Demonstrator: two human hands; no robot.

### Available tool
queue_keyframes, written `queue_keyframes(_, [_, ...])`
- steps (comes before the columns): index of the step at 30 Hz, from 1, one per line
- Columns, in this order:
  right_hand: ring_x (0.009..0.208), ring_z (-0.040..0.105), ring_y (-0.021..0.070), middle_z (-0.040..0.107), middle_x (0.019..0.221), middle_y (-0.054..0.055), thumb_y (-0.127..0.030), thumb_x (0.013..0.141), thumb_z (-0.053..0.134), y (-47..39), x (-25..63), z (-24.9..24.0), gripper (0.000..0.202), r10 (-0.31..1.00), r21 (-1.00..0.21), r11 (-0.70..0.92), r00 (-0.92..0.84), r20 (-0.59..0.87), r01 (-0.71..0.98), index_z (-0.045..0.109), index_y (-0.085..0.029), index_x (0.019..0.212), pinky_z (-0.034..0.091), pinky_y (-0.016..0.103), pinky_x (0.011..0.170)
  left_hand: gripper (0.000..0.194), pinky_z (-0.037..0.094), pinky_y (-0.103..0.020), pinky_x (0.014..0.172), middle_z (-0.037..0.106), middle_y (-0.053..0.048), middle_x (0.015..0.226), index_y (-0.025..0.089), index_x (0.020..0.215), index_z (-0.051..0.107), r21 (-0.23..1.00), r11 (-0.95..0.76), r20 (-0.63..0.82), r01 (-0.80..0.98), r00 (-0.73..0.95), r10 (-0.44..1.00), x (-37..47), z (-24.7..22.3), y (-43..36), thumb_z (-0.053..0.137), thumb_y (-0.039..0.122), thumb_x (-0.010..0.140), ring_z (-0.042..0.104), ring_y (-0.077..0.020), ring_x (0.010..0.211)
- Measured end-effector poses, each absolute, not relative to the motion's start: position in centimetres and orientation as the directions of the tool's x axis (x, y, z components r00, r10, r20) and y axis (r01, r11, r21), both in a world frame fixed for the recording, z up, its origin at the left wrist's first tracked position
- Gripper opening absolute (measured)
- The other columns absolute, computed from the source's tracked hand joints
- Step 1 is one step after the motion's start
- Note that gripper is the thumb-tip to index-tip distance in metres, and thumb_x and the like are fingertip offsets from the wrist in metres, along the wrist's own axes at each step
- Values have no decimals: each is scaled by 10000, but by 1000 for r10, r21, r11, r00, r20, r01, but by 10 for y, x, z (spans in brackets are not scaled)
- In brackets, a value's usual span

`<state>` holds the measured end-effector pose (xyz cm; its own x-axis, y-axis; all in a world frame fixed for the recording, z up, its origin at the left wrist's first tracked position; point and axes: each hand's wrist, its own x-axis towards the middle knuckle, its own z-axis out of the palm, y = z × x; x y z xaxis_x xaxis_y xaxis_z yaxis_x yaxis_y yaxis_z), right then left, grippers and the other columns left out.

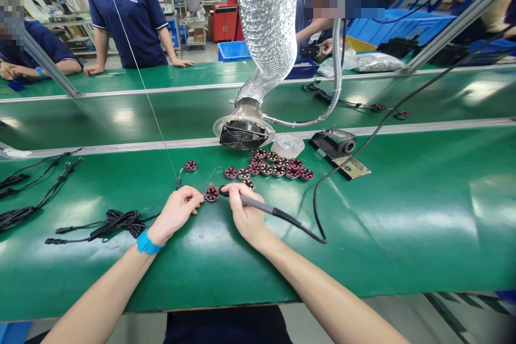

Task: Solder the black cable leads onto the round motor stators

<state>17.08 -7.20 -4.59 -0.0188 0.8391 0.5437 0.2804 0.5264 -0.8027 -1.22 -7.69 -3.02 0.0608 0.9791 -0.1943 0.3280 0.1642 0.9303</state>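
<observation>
My left hand (182,210), with a blue wristband (148,243), pinches thin wire ends at the left side of a small round motor stator (212,195) with red windings. A black cable (116,224) runs from that hand to a coiled bundle on the left. In my right hand (249,220) is a soldering iron (258,203), gripped like a pen, its tip end pointing at the stator. Whether the tip touches is too small to tell. Just behind, another stator (191,166) lies with short wires attached. Several more stators (279,170) are grouped beyond my right hand.
A silver fume duct with a fan (243,137) hangs over the bench (382,242). Behind the stators are a tape roll (287,146) and an iron stand (338,148). The iron's cord (318,209) loops right. More cables (36,201) lie left. People stand across the bench.
</observation>
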Motion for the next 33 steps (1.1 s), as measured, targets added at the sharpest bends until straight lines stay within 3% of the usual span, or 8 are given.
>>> queue_keyframes(8, [828,654,154,665,953,45,-210,962,502,-66,164,-51,223,818,-771,574,-161,552,277,653,-228,1125,539,292,814,304,462,-275,603,569,-31,792,146,697,621,934,155,-185,323,67,980,-13,-31,-76,616,444,759,541,-128,616])
queue_keyframes(15, [1017,617,181,544,1212,75,-59,793,588,-61,161,-67,686,804,-757,582,-353,479,297,431,-268,1427,514,322,956,306,457,-277,594,572,-31,777,149,674,620,936,142,-171,322,64,983,-13,-32,-76,610,444,755,533,-125,596])
queue_keyframes(23, [1032,604,172,521,1155,67,-87,869,570,-55,161,-75,606,791,-760,589,-391,471,276,424,-273,1427,506,337,978,304,452,-276,596,575,-25,771,146,689,626,936,149,-178,320,62,982,-12,-31,-76,621,442,757,534,-122,590])
queue_keyframes(30, [924,638,149,551,1123,48,-63,786,629,-59,161,-62,608,823,-815,544,-314,473,201,499,-266,1345,531,332,922,325,443,-266,631,599,-15,678,141,766,632,949,233,-259,212,105,960,-19,-24,-76,640,466,775,553,-131,609])
queue_keyframes(33, [848,652,125,554,1092,35,-70,767,638,-61,161,-55,594,849,-854,494,-301,434,164,521,-259,1318,546,319,875,368,409,-247,559,581,-2,622,149,720,596,946,277,-305,169,168,938,-21,-17,-78,634,508,787,512,-103,522])
